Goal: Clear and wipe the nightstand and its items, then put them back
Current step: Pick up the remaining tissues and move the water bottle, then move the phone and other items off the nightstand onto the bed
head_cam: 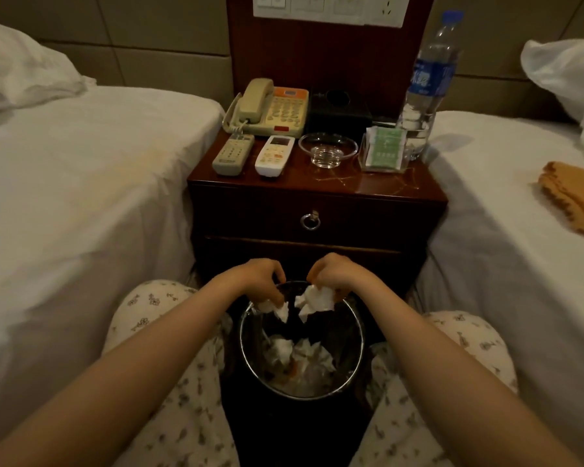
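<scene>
The desk (pixel 317 183) carries a telephone (pixel 270 107), a glass dish (pixel 327 150) and a water bottle (pixel 425 85), all well beyond both hands; the bottle's blue label is too blurred to read. In front of the desk, the left hand (pixel 262 278) and right hand (pixel 331 273), wrists bent downward, each pinch a crumpled tissue (pixel 314 299) over the bin (pixel 359 352).

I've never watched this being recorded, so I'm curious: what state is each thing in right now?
Left-hand grip, holds left tissue wad over the bin.
Right-hand grip, holds right tissue wad over the bin.
Bin, open, crumpled tissues inside.
Drawer, closed.
Phone handset, on its cradle.
Water bottle, upright, capped.
Glass ashtray, upright, looks empty.
Orange cloth, folded on the right bed.
</scene>
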`<action>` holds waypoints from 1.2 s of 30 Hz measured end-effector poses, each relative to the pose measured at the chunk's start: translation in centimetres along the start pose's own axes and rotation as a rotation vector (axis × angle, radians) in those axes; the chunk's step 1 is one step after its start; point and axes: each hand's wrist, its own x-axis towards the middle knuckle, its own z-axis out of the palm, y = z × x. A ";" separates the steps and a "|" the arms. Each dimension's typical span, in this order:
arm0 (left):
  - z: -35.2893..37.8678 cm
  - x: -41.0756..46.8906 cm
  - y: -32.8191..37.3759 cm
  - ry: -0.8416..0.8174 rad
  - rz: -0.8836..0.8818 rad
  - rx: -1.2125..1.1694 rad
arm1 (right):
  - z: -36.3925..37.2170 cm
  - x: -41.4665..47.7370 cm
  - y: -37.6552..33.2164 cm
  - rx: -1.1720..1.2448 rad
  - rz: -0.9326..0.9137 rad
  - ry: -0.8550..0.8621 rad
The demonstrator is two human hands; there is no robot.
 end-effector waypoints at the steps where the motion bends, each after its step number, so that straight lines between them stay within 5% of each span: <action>1: 0.3 0.2 0.1 -0.003 -0.007 0.008 | 0.4 0.0 0.0 -0.034 0.011 -0.028; 18: 1.3 0.6 0.7 -0.021 -0.040 0.060 | 1.0 0.1 0.0 -0.191 0.029 -0.073; 24: -1.9 -0.5 1.0 0.232 0.124 -0.071 | -0.9 -0.1 -1.3 0.032 -0.139 0.122; 30: -8.9 -2.4 2.8 0.675 0.273 -0.178 | -5.5 -0.5 -6.4 0.434 -0.292 0.403; 33: -12.8 -2.9 3.8 0.862 0.319 -0.123 | -7.3 0.1 -9.4 0.424 -0.375 0.523; 36: -16.0 -2.5 3.5 0.874 0.266 0.127 | -8.1 1.3 -11.7 0.273 -0.408 0.606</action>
